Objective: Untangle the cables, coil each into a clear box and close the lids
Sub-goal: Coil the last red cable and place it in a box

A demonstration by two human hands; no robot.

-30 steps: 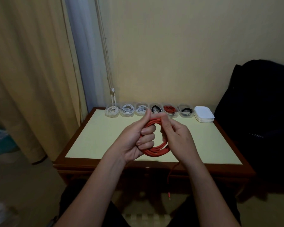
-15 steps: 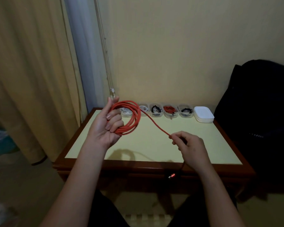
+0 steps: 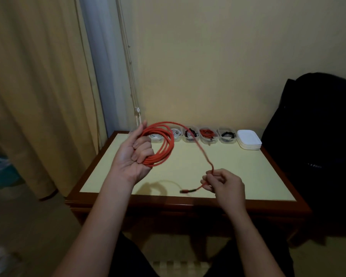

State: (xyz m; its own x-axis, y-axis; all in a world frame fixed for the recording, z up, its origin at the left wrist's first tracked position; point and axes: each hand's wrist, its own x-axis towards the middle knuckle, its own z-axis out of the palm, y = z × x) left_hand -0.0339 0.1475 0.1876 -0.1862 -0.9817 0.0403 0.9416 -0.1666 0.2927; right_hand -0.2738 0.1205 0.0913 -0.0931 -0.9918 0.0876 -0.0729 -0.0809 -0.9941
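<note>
The left grip (image 3: 132, 156) is raised over the bench (image 3: 238, 166) at about the 10 o'clock part of its top, palm turned toward the camera, with the fingers curled round the lower arc of the red cable (image 3: 169, 144) and the thumb standing straight up along the coil's 9 o'clock side. The coil is several loops thick and stands nearly upright in the air, its flat face turned toward the camera and its long axis running roughly from 12 to 6 o'clock. From the coil's top a single strand leaves toward 3 o'clock, then slopes down toward 5 o'clock to the right grip (image 3: 226, 183), which pinches it between thumb and curled fingers above the bench's near half. Past that pinch the short tail bends back toward 8 o'clock and ends in the plug (image 3: 186, 190), which points to 9 o'clock just over the near edge; whether it touches the bench cannot be told. Along the far edge, at 12 o'clock, stands a row of clear boxes (image 3: 227, 135) holding coiled white, black and red cables, the ones toward 9 o'clock partly hidden behind the coil. A stack of white lids (image 3: 249, 139) sits at the row's 3 o'clock end, just beside the last box. A black bag (image 3: 318, 146) stands off the bench at 3 o'clock, a curtain (image 3: 38, 96) hangs at 9 o'clock
</note>
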